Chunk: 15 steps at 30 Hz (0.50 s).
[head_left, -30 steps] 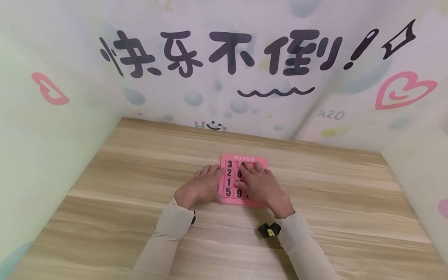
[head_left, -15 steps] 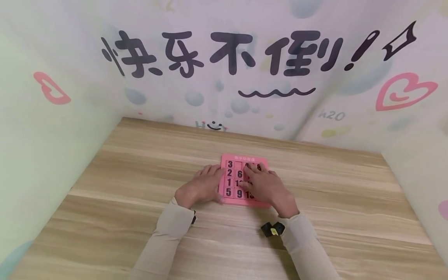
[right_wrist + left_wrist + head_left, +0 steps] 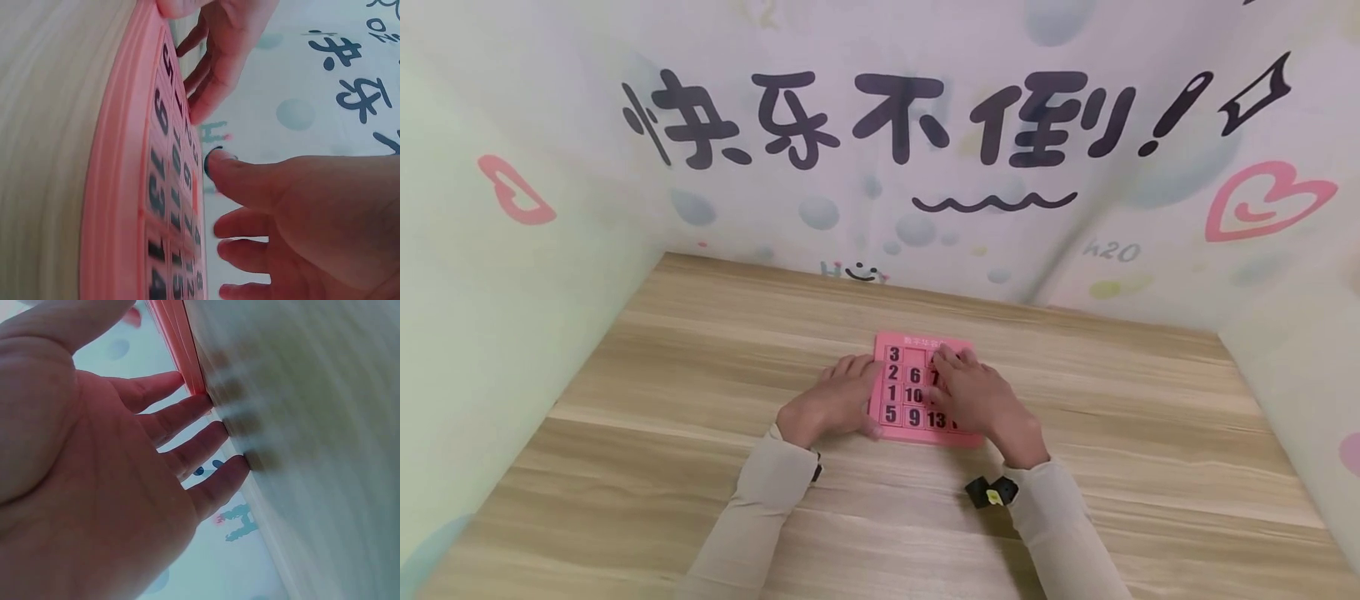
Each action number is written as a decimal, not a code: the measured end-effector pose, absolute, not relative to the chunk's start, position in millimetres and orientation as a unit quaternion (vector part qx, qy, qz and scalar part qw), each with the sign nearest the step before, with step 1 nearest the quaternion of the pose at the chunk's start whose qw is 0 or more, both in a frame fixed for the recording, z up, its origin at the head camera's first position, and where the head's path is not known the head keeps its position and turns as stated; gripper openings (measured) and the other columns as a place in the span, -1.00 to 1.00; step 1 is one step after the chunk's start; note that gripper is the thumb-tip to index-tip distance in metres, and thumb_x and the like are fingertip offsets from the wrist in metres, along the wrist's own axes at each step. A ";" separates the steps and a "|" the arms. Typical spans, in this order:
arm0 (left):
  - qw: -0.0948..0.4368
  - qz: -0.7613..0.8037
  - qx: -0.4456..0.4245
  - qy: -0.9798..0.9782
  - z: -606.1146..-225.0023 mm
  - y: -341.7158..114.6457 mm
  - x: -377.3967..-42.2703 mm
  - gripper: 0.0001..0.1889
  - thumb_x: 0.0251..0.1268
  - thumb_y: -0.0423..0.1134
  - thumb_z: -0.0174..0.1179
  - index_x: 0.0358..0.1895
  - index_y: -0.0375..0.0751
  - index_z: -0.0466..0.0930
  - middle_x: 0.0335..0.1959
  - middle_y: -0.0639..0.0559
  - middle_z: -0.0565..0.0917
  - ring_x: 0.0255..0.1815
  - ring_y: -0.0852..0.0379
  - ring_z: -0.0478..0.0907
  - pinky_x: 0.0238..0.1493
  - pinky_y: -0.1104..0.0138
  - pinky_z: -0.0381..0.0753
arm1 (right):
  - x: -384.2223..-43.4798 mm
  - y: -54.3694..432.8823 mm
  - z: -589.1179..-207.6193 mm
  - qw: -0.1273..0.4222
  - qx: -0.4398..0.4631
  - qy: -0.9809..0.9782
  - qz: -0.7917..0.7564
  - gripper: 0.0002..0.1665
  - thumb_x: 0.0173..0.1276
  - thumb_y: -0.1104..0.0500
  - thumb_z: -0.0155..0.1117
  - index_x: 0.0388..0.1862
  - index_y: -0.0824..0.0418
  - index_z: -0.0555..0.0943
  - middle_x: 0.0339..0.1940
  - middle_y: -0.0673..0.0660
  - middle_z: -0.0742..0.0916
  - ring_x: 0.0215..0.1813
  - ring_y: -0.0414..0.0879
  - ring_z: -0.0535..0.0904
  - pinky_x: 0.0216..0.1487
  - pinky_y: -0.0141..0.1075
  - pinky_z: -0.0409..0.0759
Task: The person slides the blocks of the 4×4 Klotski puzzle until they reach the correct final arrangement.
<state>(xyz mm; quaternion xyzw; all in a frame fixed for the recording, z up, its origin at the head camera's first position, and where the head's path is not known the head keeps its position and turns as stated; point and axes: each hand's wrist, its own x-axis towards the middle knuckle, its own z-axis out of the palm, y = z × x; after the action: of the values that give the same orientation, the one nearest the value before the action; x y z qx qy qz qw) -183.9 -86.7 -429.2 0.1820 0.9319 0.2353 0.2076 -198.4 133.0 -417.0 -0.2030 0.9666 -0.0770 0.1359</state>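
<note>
A pink sliding number puzzle (image 3: pixel 917 436) lies on the table, its black-numbered tiles in rows. An empty slot (image 3: pixel 914 357) shows in the top row, right of the 3 tile (image 3: pixel 893 354). My left hand (image 3: pixel 831 402) rests at the puzzle's left edge, its thumb by the near left corner. In the left wrist view its fingers (image 3: pixel 181 419) extend fairly straight, fingertips at the puzzle's side and the tabletop. My right hand (image 3: pixel 983 398) is over the puzzle's right half, fingers spread, covering several tiles. The right wrist view shows its thumb (image 3: pixel 240 178) close over the tiles.
The wood-grain table (image 3: pixel 700 350) meets a printed white backdrop (image 3: pixel 880 217) at the back, with a pale wall (image 3: pixel 535 292) on the left. A black wrist device (image 3: pixel 991 492) sits at the right cuff.
The 4 tile has slid right along the top row, leaving its former place as the empty slot. My right hand has shifted slightly right; the left hand stays at the edge.
</note>
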 end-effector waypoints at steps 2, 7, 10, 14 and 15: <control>0.209 0.237 0.182 0.931 -429.9 -86.3 -184.2 0.13 0.05 -0.02 0.48 0.60 -0.21 -0.08 0.61 -0.17 0.02 0.61 -0.17 -0.09 0.59 -0.05 -0.12 | -198.3 129.5 -419.2 0.123 -0.208 0.966 -0.087 -0.27 0.54 -0.13 0.04 0.55 0.17 0.25 0.59 0.26 0.24 0.57 0.31 0.12 0.46 0.21 0.24; 0.209 0.231 0.186 0.932 -430.6 -85.1 -184.7 0.13 0.07 0.00 0.47 0.60 -0.21 -0.09 0.60 -0.16 0.02 0.60 -0.16 -0.08 0.59 -0.05 -0.10 | -198.5 116.7 -423.0 0.115 -0.219 0.964 -0.094 -0.29 0.54 -0.16 0.03 0.55 0.10 0.26 0.57 0.22 0.30 0.57 0.31 0.11 0.47 0.24 0.21; 0.208 0.225 0.188 0.933 -430.7 -85.3 -184.7 0.13 0.07 0.01 0.46 0.60 -0.23 -0.09 0.60 -0.16 0.03 0.60 -0.15 -0.07 0.59 -0.04 -0.08 | -199.0 109.8 -424.5 0.120 -0.224 0.964 -0.081 -0.25 0.54 -0.16 0.02 0.57 0.14 0.22 0.58 0.18 0.30 0.58 0.27 0.11 0.48 0.23 0.19; 0.208 0.222 0.188 0.934 -430.8 -86.5 -184.5 0.13 0.07 0.01 0.46 0.59 -0.27 -0.08 0.59 -0.17 0.05 0.59 -0.16 -0.05 0.58 -0.04 -0.06 | -199.4 102.8 -425.0 0.135 -0.217 0.965 -0.065 -0.21 0.54 -0.17 0.01 0.60 0.13 0.14 0.62 0.13 0.20 0.61 0.23 0.02 0.54 0.20 0.08; 0.208 0.221 0.188 0.934 -430.6 -86.8 -184.4 0.13 0.07 0.01 0.46 0.59 -0.27 -0.08 0.59 -0.17 0.05 0.59 -0.15 -0.05 0.58 -0.04 -0.06 | -199.4 101.1 -424.8 0.139 -0.214 0.965 -0.064 -0.21 0.54 -0.17 0.01 0.60 0.13 0.13 0.63 0.12 0.18 0.62 0.23 0.00 0.55 0.19 0.05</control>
<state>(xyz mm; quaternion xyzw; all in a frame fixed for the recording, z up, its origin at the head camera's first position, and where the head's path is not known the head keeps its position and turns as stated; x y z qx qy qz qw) -184.4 -86.8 -430.6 0.1881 0.9341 0.2212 0.2077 -199.4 101.1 -424.8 -0.2144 0.9648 -0.0638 0.1385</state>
